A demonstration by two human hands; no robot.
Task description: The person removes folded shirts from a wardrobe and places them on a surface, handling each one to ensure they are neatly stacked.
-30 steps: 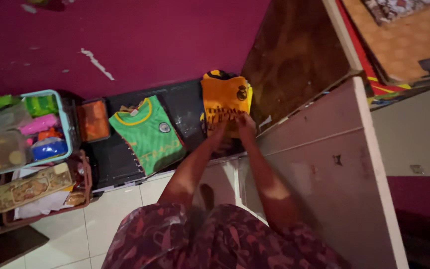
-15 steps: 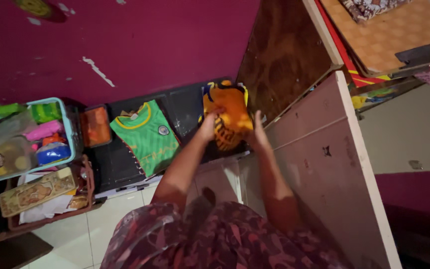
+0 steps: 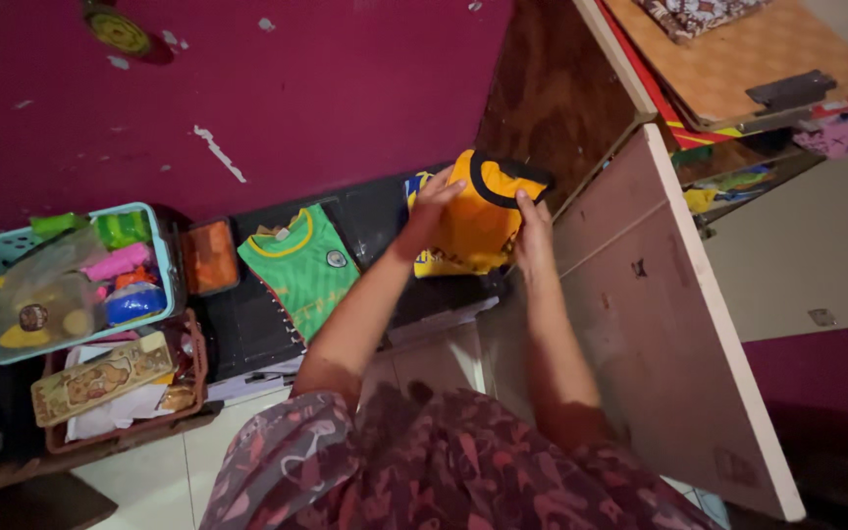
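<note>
Magenta wall (image 3: pixel 326 88) behind; pale cupboard door (image 3: pixel 679 314) at my right. Orange jersey (image 3: pixel 478 221), flat on the dark desk (image 3: pixel 365 211) a second ago, is now lifted clear and bunched. My left hand (image 3: pixel 431 208) and right hand (image 3: pixel 534 231) are each in a grip clamped on its sides. Green jersey (image 3: pixel 301 270) lies unmoved beside it.

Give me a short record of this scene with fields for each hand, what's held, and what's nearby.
left hand: grips the left edge of the orange shirt
right hand: grips the shirt's right edge
shirt state: lifted off the dark surface, folded
nearby: green shirt lying flat to the left
far left: light blue basket of colourful items
right: pale cabinet door, open
</note>
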